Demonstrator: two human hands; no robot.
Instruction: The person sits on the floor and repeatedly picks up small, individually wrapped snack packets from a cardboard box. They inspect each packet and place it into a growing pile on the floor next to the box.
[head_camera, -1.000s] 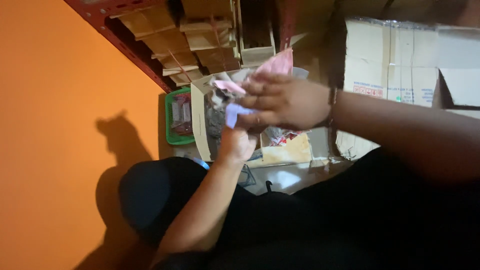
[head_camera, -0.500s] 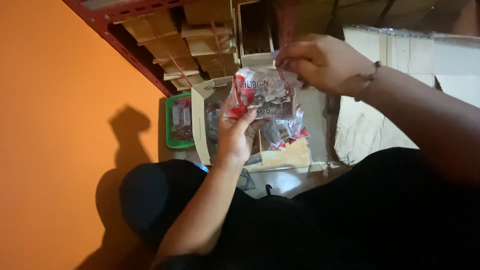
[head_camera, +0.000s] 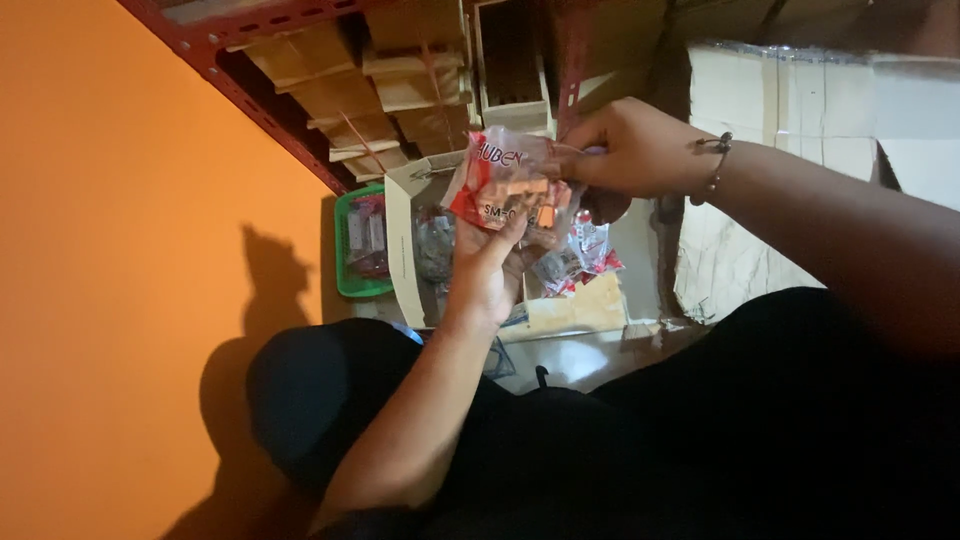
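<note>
Plastic packet (head_camera: 505, 185), left hand (head_camera: 485, 275), right hand (head_camera: 630, 150)

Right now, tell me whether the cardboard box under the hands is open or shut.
Open. The cardboard box has its flaps spread, and small packets show inside it beneath the clear bag held by both hands.

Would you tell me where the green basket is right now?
In the head view, the green basket sits left of the open cardboard box, against the orange wall.

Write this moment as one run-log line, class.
left hand: holds clear packet from below | right hand: pinches packet's top edge | below: open cardboard box of packets | beside: green basket
</note>
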